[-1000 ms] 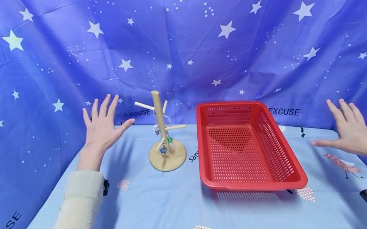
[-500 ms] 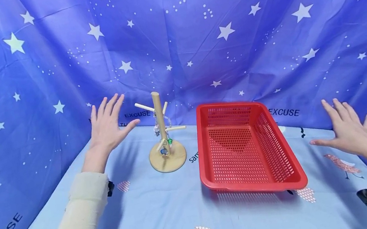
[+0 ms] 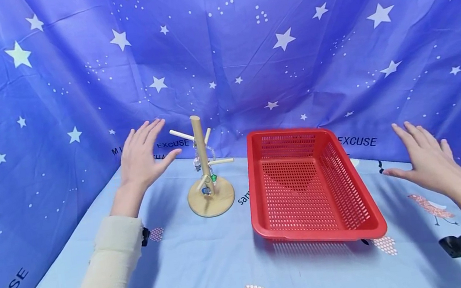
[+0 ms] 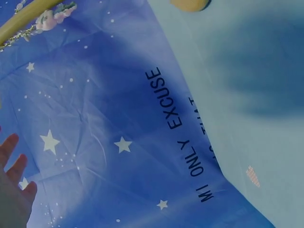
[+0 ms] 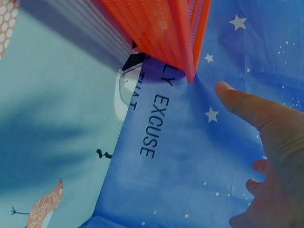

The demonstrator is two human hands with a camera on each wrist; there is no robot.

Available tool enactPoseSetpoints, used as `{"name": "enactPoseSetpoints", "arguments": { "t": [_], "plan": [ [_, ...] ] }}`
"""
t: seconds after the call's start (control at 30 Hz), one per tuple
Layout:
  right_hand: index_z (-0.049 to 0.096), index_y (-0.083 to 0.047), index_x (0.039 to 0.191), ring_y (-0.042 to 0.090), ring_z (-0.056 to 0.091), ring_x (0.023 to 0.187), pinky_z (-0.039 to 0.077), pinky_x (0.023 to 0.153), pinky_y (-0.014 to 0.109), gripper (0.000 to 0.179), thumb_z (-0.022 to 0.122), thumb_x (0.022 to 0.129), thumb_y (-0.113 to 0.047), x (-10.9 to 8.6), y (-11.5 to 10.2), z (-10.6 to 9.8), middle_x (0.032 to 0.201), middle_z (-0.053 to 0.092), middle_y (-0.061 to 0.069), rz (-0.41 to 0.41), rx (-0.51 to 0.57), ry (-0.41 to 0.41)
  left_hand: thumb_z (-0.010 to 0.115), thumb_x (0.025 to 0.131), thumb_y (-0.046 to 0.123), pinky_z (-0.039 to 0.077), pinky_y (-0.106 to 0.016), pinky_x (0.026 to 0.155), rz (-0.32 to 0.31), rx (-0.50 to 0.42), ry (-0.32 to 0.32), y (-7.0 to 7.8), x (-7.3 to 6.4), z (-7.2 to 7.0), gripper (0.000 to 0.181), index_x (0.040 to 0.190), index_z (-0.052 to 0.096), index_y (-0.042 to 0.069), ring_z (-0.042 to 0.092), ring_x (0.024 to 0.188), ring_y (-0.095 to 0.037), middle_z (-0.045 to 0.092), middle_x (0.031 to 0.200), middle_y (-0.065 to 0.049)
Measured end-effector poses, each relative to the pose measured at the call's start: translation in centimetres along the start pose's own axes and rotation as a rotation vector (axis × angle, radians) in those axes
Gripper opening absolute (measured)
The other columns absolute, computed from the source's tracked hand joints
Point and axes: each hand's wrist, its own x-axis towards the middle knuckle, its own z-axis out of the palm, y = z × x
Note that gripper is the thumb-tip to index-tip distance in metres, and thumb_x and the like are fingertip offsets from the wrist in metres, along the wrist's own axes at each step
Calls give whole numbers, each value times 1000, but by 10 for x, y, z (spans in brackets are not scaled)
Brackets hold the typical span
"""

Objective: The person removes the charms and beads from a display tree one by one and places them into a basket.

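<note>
A wooden stand (image 3: 199, 143) with a round base and several pegs rises from the table left of centre. Small charms on chains, one green (image 3: 214, 178) and one blue (image 3: 206, 190), dangle from its pegs. To its right sits a red plastic basket (image 3: 321, 237) with perforated walls and nothing inside. My left hand (image 3: 140, 161) hovers just left of the stand, fingers straight and thumb spread, touching nothing. Right of the basket, my right hand (image 3: 432, 160) hangs in the air with its fingers extended. Pinkish charms (image 4: 52, 18) on a chain show in the left wrist view.
A light blue printed cloth (image 3: 196, 276) covers the table. Behind and at the sides hangs a blue star-patterned curtain (image 3: 218, 57). A strip of table lies between the stand and the basket.
My left hand has drifted right, closer to the stand. My right hand has moved a little left, nearer the basket. Stand and basket have stayed where they were.
</note>
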Motion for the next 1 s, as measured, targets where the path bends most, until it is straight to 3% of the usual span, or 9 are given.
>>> {"name": "enactPoseSetpoints", "arguments": {
  "t": [0.17,0.3,0.5,0.6,0.73,1.0],
  "plan": [
    [12,-4,159,58,15,143,10,106,82,111,84,78,-28,6,-10,-1,158,17,36,-80,-3,38,73,84,54,35,-49,117,10,-29,62,6,1,2,77,149,46,24,50,137,-32,53,149,-7],
    [20,1,156,58,28,138,21,106,77,102,83,79,-23,12,-21,0,151,32,37,-153,6,73,75,84,51,52,-51,94,-9,-61,110,10,0,4,67,143,54,25,61,124,-34,62,140,-7],
    [26,2,154,58,34,133,26,106,74,98,84,79,-22,18,-37,4,147,38,37,-189,24,53,79,85,39,56,-45,66,30,-104,210,14,-1,8,51,130,66,17,70,106,-31,71,126,-8],
    [28,1,153,58,36,131,29,103,75,95,83,80,-21,21,-48,4,146,40,36,-194,30,37,79,86,33,56,-44,68,40,-132,238,14,0,9,44,124,69,14,71,103,-30,73,121,-9],
    [33,1,151,56,37,132,31,103,74,89,83,80,-20,26,-62,5,146,41,34,-203,38,25,77,89,26,57,-46,82,30,-174,253,15,3,8,33,118,72,11,71,107,-30,75,114,-10],
    [36,1,150,52,37,135,33,104,73,82,80,84,-23,36,-90,8,147,43,30,-207,48,-11,70,94,17,55,-44,93,-44,-227,237,19,11,4,16,107,75,9,74,90,-28,77,101,-9]
  ]
}}
